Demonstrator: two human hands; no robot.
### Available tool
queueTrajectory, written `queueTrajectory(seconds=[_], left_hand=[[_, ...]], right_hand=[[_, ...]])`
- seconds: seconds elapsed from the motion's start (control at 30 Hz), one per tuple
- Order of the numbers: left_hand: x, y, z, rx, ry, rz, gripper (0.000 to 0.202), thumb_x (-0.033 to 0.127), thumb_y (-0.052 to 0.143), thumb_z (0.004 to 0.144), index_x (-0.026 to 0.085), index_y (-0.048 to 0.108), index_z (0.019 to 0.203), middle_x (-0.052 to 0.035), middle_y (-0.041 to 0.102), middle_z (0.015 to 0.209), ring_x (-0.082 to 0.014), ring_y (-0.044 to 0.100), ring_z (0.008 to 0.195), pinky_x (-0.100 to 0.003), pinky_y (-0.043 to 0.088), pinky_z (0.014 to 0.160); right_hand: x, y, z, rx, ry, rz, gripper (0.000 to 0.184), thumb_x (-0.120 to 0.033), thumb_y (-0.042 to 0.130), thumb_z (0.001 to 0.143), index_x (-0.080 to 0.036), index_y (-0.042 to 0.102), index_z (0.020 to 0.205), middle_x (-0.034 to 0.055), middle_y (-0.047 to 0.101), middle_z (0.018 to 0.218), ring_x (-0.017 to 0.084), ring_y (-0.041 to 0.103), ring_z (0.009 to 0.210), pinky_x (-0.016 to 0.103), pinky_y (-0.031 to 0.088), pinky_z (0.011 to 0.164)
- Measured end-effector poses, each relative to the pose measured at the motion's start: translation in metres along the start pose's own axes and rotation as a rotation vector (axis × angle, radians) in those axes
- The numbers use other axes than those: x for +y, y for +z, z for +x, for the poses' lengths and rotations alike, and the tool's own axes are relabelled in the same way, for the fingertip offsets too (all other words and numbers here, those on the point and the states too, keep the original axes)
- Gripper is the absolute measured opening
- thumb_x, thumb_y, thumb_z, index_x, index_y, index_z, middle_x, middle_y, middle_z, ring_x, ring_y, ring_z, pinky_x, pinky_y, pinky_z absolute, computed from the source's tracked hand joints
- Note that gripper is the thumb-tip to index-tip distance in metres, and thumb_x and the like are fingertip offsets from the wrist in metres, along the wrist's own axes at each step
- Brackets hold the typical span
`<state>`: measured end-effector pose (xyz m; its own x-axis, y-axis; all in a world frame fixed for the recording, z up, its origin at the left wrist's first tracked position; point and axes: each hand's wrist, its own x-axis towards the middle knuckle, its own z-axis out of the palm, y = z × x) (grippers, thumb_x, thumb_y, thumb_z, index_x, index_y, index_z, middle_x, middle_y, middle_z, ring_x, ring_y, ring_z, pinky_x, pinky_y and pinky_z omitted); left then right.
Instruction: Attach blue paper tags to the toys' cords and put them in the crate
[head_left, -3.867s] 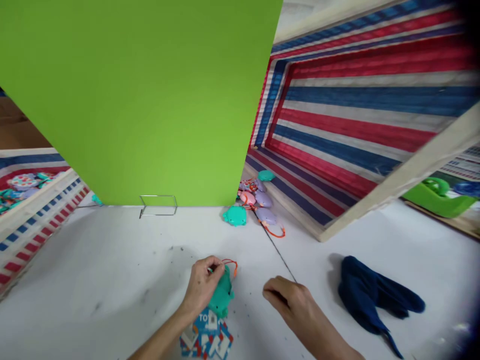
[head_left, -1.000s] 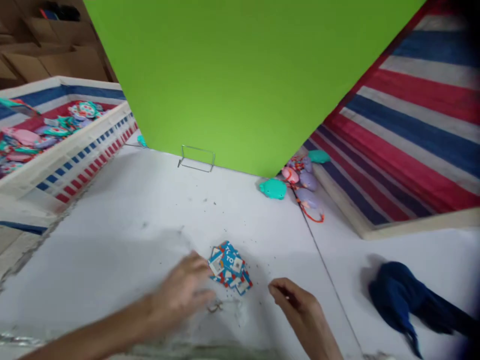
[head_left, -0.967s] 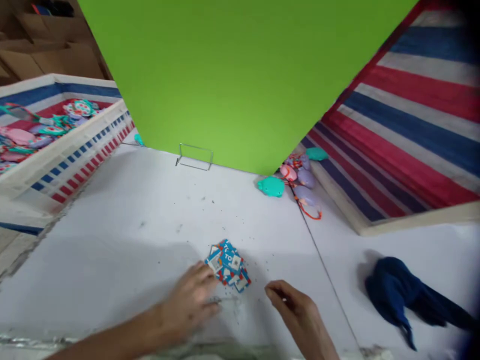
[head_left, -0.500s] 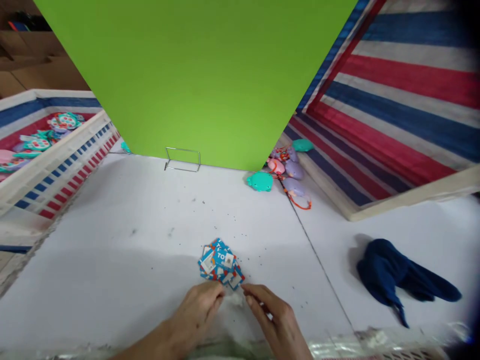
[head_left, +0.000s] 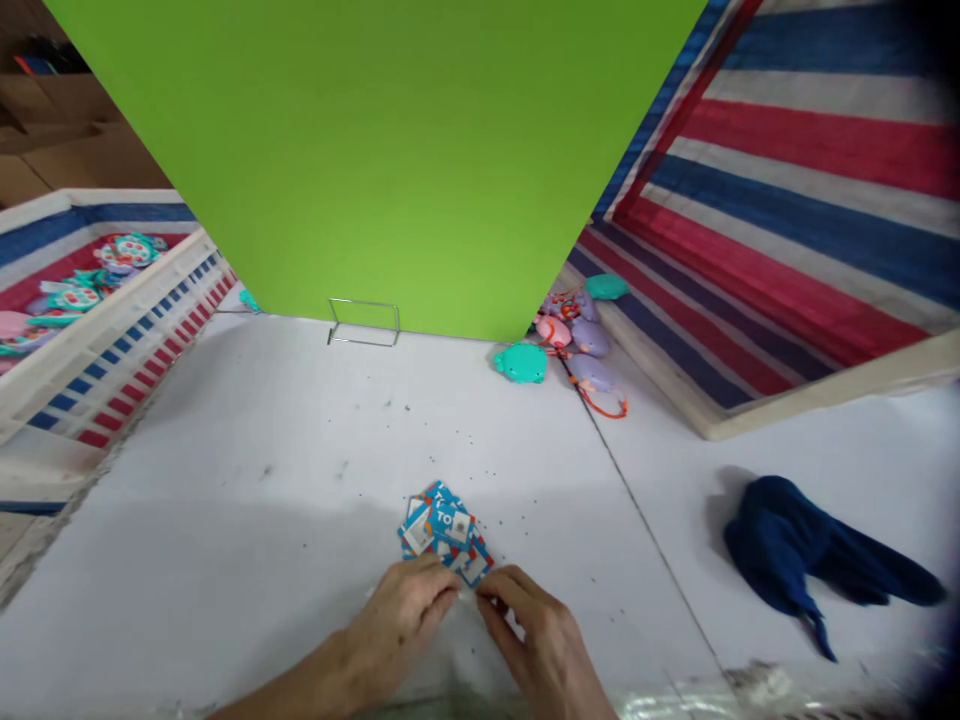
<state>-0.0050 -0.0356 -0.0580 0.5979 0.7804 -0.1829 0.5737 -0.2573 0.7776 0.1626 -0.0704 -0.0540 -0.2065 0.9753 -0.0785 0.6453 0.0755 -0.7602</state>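
Observation:
A loose pile of blue and white printed cards [head_left: 452, 525] lies on the white tabletop, just beyond my hands. My left hand [head_left: 414, 610] is closed at the pile's near edge, with thumb and forefinger pressed together. Facing it, my right hand [head_left: 529, 625] pinches with thumb and fingertips near the pile's lower right corner. The two sets of fingertips are close together, with a small gap between them. Whatever they hold is too small or hidden to make out.
A green panel [head_left: 390, 170] stands at the back, with a wire frame [head_left: 364, 322] at its foot. Teal, pink and lilac animal-shaped toys [head_left: 521, 362] lie right of it. Dark blue cloth [head_left: 787, 545] lies at right. A striped crate [head_left: 142, 330] of toys stands left, another striped bin [head_left: 750, 405] right.
My hands have moved closer together, the left one slightly right and the right one slightly left. The cards stay in place; the view has shifted slightly.

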Motion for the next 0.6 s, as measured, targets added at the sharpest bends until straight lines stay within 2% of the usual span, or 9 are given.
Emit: queueTrajectory(seconds=[0.17, 0.3, 0.4, 0.5, 0.57, 0.6], left_hand=[[-0.014, 0.006, -0.001, 0.005, -0.015, 0.062, 0.027, 0.018, 0.037, 0.086, 0.016, 0.060, 0.073, -0.0005, 0.058, 0.072, -0.0125, 0.052, 0.068, -0.021, 0.037, 0.064], [-0.026, 0.017, -0.006, -0.015, -0.028, 0.093, 0.029, 0.017, 0.036, 0.085, 0.015, 0.058, 0.066, -0.0011, 0.058, 0.066, -0.0125, 0.051, 0.063, -0.020, 0.036, 0.061], [-0.023, 0.020, -0.009, -0.046, -0.041, 0.103, 0.032, 0.019, 0.035, 0.086, 0.015, 0.058, 0.064, -0.0029, 0.058, 0.067, -0.0137, 0.052, 0.064, -0.021, 0.037, 0.061], [-0.003, 0.015, -0.007, 0.019, 0.020, 0.031, 0.025, 0.024, 0.040, 0.085, 0.016, 0.061, 0.075, -0.0053, 0.060, 0.079, -0.0171, 0.051, 0.079, -0.026, 0.038, 0.074], [0.013, 0.011, 0.000, 0.067, 0.018, -0.120, 0.021, 0.030, 0.047, 0.082, 0.016, 0.062, 0.087, -0.0058, 0.059, 0.087, -0.0191, 0.049, 0.087, -0.028, 0.036, 0.080], [0.019, 0.009, 0.004, 0.065, -0.029, -0.228, 0.024, 0.034, 0.047, 0.081, 0.015, 0.061, 0.089, -0.0055, 0.059, 0.085, -0.0186, 0.049, 0.085, -0.028, 0.037, 0.078]], right_hand=[[0.017, -0.012, -0.005, 0.068, 0.015, -0.198, 0.014, -0.020, 0.036, 0.085, -0.022, 0.045, 0.074, -0.0004, 0.052, 0.066, 0.013, 0.053, 0.051, 0.023, 0.043, 0.051], [0.048, -0.039, -0.015, 0.196, 0.069, -0.361, 0.015, -0.026, 0.035, 0.085, -0.023, 0.042, 0.072, -0.0008, 0.052, 0.062, 0.012, 0.051, 0.045, 0.023, 0.041, 0.046], [0.061, -0.061, -0.020, 0.339, 0.167, -0.406, 0.013, -0.033, 0.040, 0.082, -0.023, 0.046, 0.075, 0.0005, 0.055, 0.062, 0.013, 0.053, 0.045, 0.023, 0.043, 0.046], [0.048, -0.065, -0.021, 0.384, 0.219, -0.306, 0.016, -0.036, 0.042, 0.081, -0.022, 0.049, 0.078, 0.0005, 0.056, 0.060, 0.014, 0.054, 0.047, 0.021, 0.044, 0.044], [0.028, -0.052, -0.021, 0.309, 0.174, -0.185, 0.016, -0.034, 0.040, 0.083, -0.022, 0.048, 0.076, -0.0005, 0.053, 0.059, 0.013, 0.053, 0.051, 0.019, 0.043, 0.045], [0.018, -0.042, -0.021, 0.243, 0.130, -0.135, 0.016, -0.031, 0.040, 0.084, -0.023, 0.047, 0.073, -0.0015, 0.051, 0.058, 0.013, 0.051, 0.051, 0.019, 0.044, 0.047]])
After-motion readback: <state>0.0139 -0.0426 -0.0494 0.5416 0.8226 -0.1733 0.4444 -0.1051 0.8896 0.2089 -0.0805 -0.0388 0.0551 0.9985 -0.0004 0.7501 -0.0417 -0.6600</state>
